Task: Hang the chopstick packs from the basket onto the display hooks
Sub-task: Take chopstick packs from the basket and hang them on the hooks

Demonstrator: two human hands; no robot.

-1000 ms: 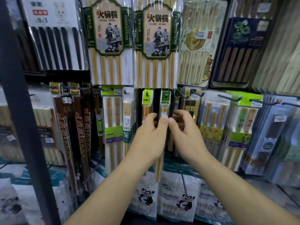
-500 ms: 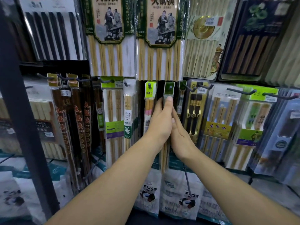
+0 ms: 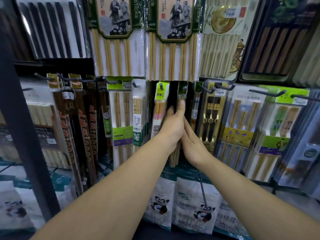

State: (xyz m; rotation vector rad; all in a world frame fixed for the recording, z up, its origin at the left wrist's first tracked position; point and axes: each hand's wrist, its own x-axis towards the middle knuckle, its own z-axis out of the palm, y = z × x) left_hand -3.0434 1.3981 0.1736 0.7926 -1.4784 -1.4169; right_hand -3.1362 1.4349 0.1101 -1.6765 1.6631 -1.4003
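My left hand (image 3: 173, 126) gripping a clear pack of pale wooden chopsticks (image 3: 174, 157) under the black metal hook (image 3: 185, 87), right hand (image 3: 192, 143) flat against it

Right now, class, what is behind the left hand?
A narrow chopstick pack: its green header at the hook and its bamboo tips below show. Its middle is covered, as are the fingertips of the right hand.

Chopstick pack (image 3: 182, 95) on display hook (image 3: 185, 88)
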